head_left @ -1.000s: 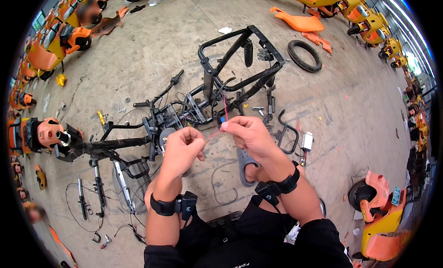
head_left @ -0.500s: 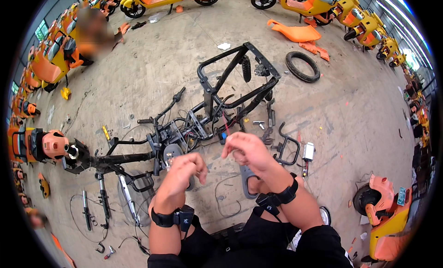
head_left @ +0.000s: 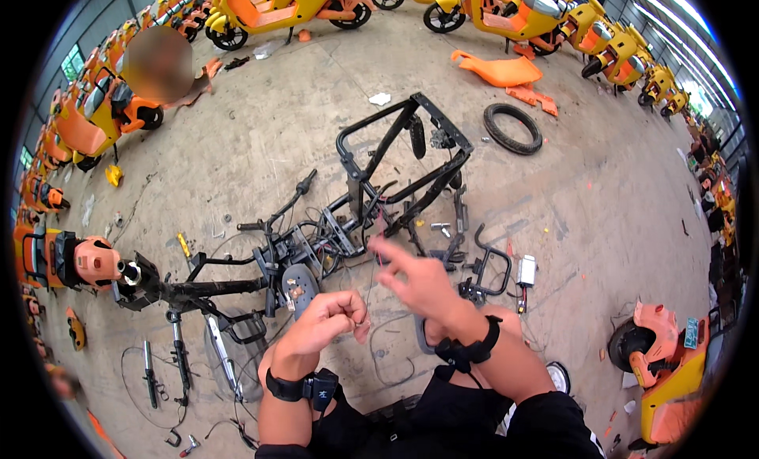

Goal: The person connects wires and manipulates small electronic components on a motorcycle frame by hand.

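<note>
My left hand [head_left: 336,321] is closed, with the thumb and fingers pressed together. What they hold, if anything, is too small to make out. To its right, my right hand [head_left: 415,283] is held over the floor with the index finger stretched out and the fingers apart; nothing shows in it. Beyond both hands lies a stripped black scooter frame [head_left: 217,287] with a rectangular tube rack [head_left: 407,176] standing up at its far end. A thin reddish wire [head_left: 380,223] shows at the rack's foot, near my right fingertips.
Around the frame lie a black tyre [head_left: 512,129], orange panels [head_left: 498,68], a bent black tube [head_left: 494,261], a white box with leads [head_left: 527,270] and shock absorbers [head_left: 179,352]. Yellow-orange scooters [head_left: 292,8] stand along the far side. A person [head_left: 158,68] is at the far left.
My left hand has moved right and slightly nearer, its fingers curling in. My right hand has dropped a little nearer, and its index finger has straightened. The view has shifted slightly.
</note>
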The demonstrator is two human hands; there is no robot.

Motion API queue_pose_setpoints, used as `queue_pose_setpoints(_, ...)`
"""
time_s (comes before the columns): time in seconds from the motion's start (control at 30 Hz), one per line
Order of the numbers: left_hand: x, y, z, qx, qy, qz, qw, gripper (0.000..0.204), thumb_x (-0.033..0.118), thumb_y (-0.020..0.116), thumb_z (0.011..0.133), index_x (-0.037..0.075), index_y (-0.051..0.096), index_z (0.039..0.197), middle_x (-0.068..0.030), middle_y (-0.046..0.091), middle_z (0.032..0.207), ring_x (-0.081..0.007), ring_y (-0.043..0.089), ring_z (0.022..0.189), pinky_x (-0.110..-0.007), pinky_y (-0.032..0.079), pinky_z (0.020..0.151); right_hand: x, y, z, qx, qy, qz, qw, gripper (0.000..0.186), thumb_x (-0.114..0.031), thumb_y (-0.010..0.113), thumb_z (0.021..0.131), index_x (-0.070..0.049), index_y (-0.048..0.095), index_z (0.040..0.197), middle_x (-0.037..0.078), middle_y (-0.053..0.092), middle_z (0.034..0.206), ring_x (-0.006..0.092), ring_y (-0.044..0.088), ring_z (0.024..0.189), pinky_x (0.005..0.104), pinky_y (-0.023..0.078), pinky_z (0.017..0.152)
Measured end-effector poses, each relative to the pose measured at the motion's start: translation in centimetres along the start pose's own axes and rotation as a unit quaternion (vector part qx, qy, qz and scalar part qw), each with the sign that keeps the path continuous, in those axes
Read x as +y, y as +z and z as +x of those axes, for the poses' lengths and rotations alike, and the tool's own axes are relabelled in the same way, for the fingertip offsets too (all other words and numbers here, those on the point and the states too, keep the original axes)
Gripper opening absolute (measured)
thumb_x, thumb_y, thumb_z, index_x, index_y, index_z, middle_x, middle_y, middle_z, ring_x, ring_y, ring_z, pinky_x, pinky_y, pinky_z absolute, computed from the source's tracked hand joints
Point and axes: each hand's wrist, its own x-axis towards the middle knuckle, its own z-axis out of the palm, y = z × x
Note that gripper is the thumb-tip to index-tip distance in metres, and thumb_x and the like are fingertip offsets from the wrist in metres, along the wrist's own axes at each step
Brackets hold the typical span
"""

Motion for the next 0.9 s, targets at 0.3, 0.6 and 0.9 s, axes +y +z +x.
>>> queue_pose_setpoints(0.3, -1.8, -2.2, 4.0, 0.202, 0.009, -0.060, 0.978, 0.016, 0.013, 0.062, 0.096, 0.000, 0.058, 0.104, -0.0105, 0.067, 0.081, -0.0187, 0.067, 0.064, -0.029, 0.054, 0.059, -0.9, -1.5, 1.0, 0.098, 0.067, 0.217, 0.969, 0.016, -0.013, 0.064, 0.097, -0.001, 0.073, 0.103, 0.003, 0.067, 0.083, 0.0085, 0.059, 0.074, 0.0228, 0.046, 0.064)
queue_pose_setpoints(0.6, -16.3, -6.0, 19.2, 0.367, 0.107, 0.407, 0.829, 0.046, 0.008, 0.063, 0.081, -0.003, 0.058, 0.126, -0.0233, 0.062, 0.124, -0.0355, 0.063, 0.112, -0.042, 0.050, 0.096, 1.5, -3.9, 2.3, 0.181, 0.214, 0.408, 0.869, 0.025, -0.022, 0.063, 0.100, 0.000, 0.072, 0.106, -0.002, 0.063, 0.080, 0.0029, 0.052, 0.067, 0.0203, 0.040, 0.058)
queue_pose_setpoints(0.9, -15.4, -4.5, 23.8, 0.266, 0.109, 0.264, 0.921, 0.038, 0.023, 0.067, 0.088, -0.003, 0.057, 0.114, -0.0173, 0.059, 0.107, -0.0338, 0.055, 0.098, -0.042, 0.045, 0.087, 3.8, -3.8, 2.8, 0.118, 0.183, 0.466, 0.857, 0.031, -0.028, 0.060, 0.101, 0.000, 0.070, 0.112, -0.001, 0.065, 0.087, 0.0054, 0.056, 0.080, 0.0217, 0.046, 0.073)
